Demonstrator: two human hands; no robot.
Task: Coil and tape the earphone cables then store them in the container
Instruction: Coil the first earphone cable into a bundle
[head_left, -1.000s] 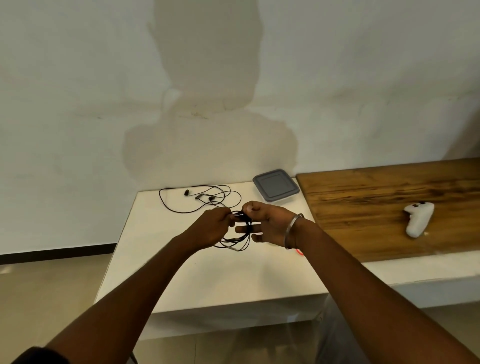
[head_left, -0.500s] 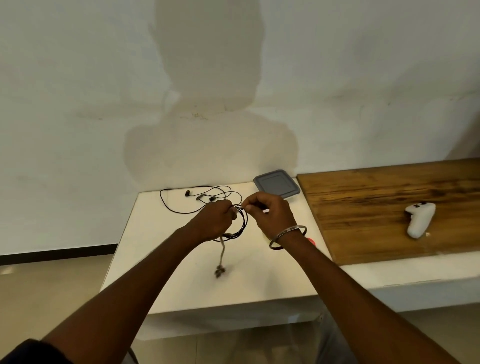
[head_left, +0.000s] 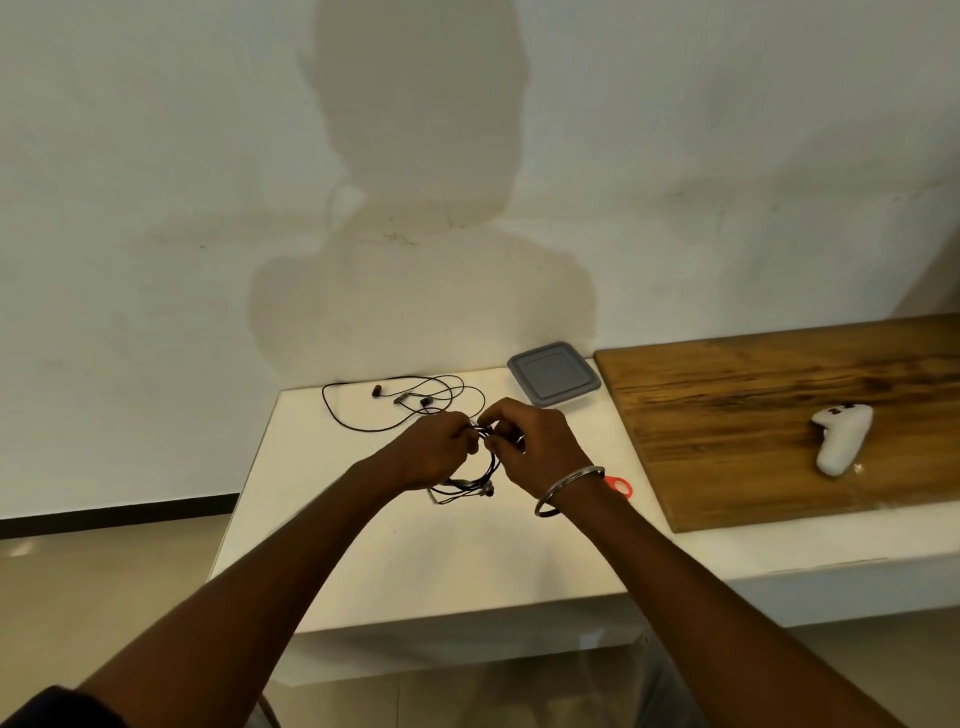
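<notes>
1. Nearest to us, two bare forearms reach forward over the white table (head_left: 415, 561). A metal bangle (head_left: 563, 491) sits on the right wrist.
2. The left hand (head_left: 441, 447) and the right hand (head_left: 540, 447) meet above the middle of the table. The fingers of both are curled and pinch the top of the coiled earphone cable (head_left: 470, 480), and the fingertips of the two hands are almost touching.
3. The coil hangs from the hands toward 6 o'clock. We cannot tell if its lowest loops touch the table.
4. At 4 o'clock from the right hand, just beside the wrist, an orange ring-shaped object (head_left: 621, 486) lies on the table, partly hidden.
5. At 11 o'clock from the hands, a second earphone cable (head_left: 363, 423) lies loose and uncoiled on the table, and we can see its earbuds.
6. At 1 o'clock, the container (head_left: 553, 379), square with a grey lid on top, stands at the far edge of the table.
7. At 3 o'clock, well apart from the hands, a wooden board (head_left: 753, 405) carries a white controller (head_left: 841, 439).
8. Farthest is the pale wall (head_left: 156, 208), which bears the shadow of the person.
</notes>
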